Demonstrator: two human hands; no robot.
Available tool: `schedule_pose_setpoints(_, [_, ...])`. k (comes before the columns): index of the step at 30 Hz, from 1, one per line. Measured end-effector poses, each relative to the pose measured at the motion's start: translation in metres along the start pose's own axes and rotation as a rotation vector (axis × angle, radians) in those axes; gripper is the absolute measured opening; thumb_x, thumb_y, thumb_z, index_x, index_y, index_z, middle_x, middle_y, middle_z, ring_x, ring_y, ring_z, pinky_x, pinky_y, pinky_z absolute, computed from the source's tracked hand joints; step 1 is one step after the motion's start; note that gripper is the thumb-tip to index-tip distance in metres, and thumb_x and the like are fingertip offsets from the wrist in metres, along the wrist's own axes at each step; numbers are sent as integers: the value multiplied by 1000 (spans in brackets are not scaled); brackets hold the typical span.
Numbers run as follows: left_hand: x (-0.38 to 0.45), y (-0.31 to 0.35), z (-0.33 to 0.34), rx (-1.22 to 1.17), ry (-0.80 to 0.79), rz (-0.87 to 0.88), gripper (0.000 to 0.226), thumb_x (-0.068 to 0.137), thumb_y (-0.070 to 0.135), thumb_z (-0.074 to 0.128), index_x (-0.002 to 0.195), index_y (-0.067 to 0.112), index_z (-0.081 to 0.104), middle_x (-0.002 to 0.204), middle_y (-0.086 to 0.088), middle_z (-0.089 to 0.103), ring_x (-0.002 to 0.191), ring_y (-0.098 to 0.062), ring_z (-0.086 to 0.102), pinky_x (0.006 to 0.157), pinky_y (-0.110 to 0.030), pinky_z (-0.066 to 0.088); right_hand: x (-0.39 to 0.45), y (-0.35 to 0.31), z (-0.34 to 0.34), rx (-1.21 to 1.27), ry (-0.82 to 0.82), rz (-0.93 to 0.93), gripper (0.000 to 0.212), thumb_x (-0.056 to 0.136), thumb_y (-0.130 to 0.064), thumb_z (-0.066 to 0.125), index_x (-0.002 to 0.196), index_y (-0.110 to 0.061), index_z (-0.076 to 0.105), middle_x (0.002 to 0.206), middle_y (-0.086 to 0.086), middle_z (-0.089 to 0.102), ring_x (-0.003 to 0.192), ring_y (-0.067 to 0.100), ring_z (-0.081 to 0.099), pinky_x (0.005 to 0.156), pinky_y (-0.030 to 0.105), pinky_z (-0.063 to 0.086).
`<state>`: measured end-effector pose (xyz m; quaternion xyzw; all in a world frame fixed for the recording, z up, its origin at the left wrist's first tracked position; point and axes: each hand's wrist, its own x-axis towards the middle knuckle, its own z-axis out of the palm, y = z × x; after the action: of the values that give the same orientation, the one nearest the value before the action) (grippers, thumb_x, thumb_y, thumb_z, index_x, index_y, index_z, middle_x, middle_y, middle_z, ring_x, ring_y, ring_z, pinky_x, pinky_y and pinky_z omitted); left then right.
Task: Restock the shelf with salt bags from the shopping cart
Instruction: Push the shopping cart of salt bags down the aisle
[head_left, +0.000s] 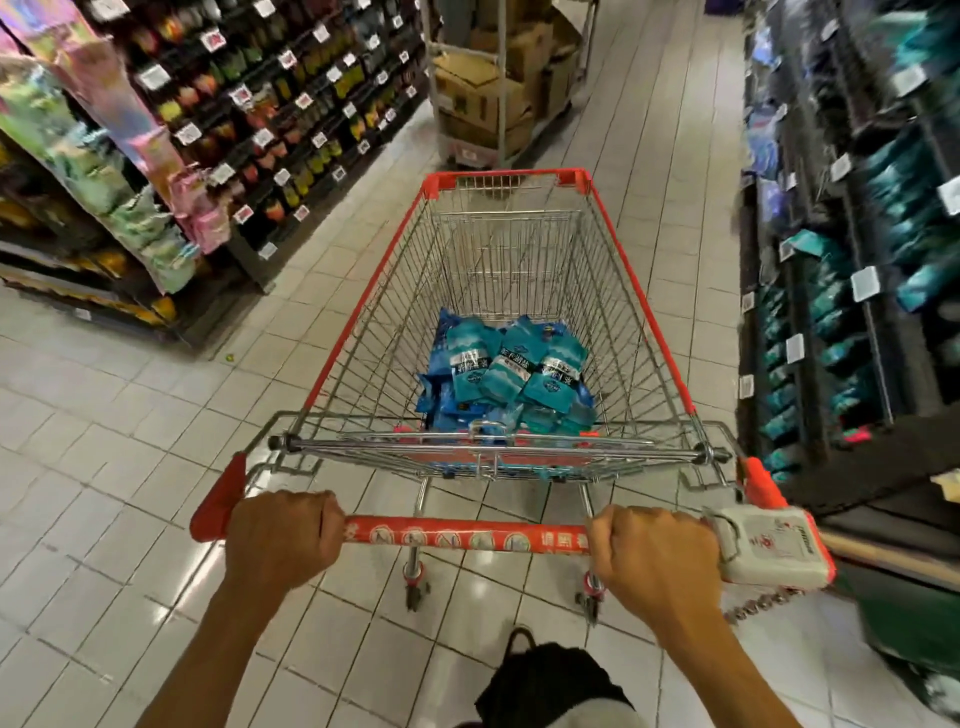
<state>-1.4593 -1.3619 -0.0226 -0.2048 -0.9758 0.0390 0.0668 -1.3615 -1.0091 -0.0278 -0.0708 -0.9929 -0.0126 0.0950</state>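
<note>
Salt bags (511, 376) piled at the near end of the shopping cart (644, 306) basket, straight ahead of both hands and between them side to side, past the handle and the wire child-seat flap. Not touching either hand.

Left hand (283, 538) wraps the red handle bar (465, 535) near its left end, fingers curled fully over the top, knuckles up. Right hand (657, 561) grips the same bar near its right end, fingers curled tight round it, just beside the white coin-lock box (774, 545) with a chain hanging below.

Bags are glossy plastic pouches, teal and blue with white print and a dark band, flat, overlapping in a loose heap. Cart is chrome wire mesh with red plastic rim and corner caps; handle carries a printed strip of round icons. Floor (130, 467) is shiny white square tile with dark grout. Shelf (857, 260) on the right, dark metal, holds teal packs, motion-blurred. Shelf on the left (270, 104) holds mixed coloured packets with white price tags. Cardboard boxes (483, 93) on a trolley stand ahead in the aisle.
</note>
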Motion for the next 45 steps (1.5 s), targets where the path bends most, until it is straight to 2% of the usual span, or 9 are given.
schedule_pose_setpoints(7, [115, -14, 14, -19, 57, 14, 41, 82, 31, 36, 44, 20, 49, 39, 14, 25, 29, -7, 22, 50, -9, 9, 95, 7, 9, 59, 2, 130, 39, 75, -35, 41, 40, -20, 47, 33, -3, 44, 25, 19, 37, 38, 21, 35])
schedule_pose_setpoints(13, [220, -29, 29, 46, 32, 156, 39, 80, 29, 34, 49, 13, 52, 34, 0, 42, 26, -18, 39, 47, -16, 31, 176, 16, 26, -1, -52, 173, 39, 76, -35, 52, 41, -22, 40, 34, -3, 45, 27, 16, 34, 43, 16, 23])
schedule_pose_setpoints(18, [311, -36, 35, -36, 46, 156, 41, 79, 31, 33, 47, 16, 55, 34, 0, 45, 27, -20, 41, 41, -19, 36, 247, 23, 39, -149, -111, 199, 41, 86, -44, 39, 52, -24, 48, 44, -6, 36, 38, 13, 31, 46, 20, 3])
schedule_pose_setpoints(23, [397, -45, 38, -24, 7, 216, 45, 79, 31, 31, 50, 14, 60, 38, -4, 52, 31, -24, 48, 45, -22, 38, 317, 26, 45, -123, -156, 226, 44, 83, -39, 21, 58, -25, 53, 49, -2, 56, 40, 18, 42, 48, 19, 11])
schedule_pose_setpoints(26, [451, -51, 46, 36, 10, 272, 43, 79, 27, 30, 52, 13, 60, 40, -7, 52, 33, -24, 51, 47, -24, 38, 358, 34, 55, -118, -113, 261, 49, 83, -43, 11, 62, -24, 51, 54, -6, 49, 46, 16, 39, 48, 21, 9])
schedule_pose_setpoints(30, [517, -46, 51, 80, 18, 333, 39, 76, 21, 32, 50, 9, 59, 38, -10, 50, 31, -24, 50, 43, -28, 44, 414, 47, 67, -54, -141, 415, 47, 87, -45, 33, 51, -20, 49, 44, -8, 43, 38, 14, 43, 45, 19, 30])
schedule_pose_setpoints(33, [565, -40, 58, 59, 12, 336, 42, 77, 25, 30, 50, 12, 59, 39, -8, 51, 31, -24, 50, 46, -21, 34, 452, 66, 75, -32, -148, 428, 49, 88, -45, 33, 47, -19, 38, 42, -5, 42, 38, 14, 47, 47, 21, 45])
schedule_pose_setpoints(39, [657, -16, 73, 63, 29, 308, 46, 82, 30, 29, 51, 13, 59, 41, -6, 53, 34, -24, 51, 49, -19, 25, 526, 115, 95, -64, -68, 417, 47, 82, -46, 29, 44, -19, 33, 39, -6, 40, 33, 14, 38, 41, 17, 22])
schedule_pose_setpoints(45, [745, 14, 81, -16, -29, 198, 47, 82, 39, 28, 50, 20, 56, 42, -1, 51, 36, -22, 50, 45, -19, 33, 601, 169, 107, -73, 33, 357, 38, 70, -32, 53, 40, -21, 34, 34, -3, 45, 27, 17, 35, 41, 16, 21])
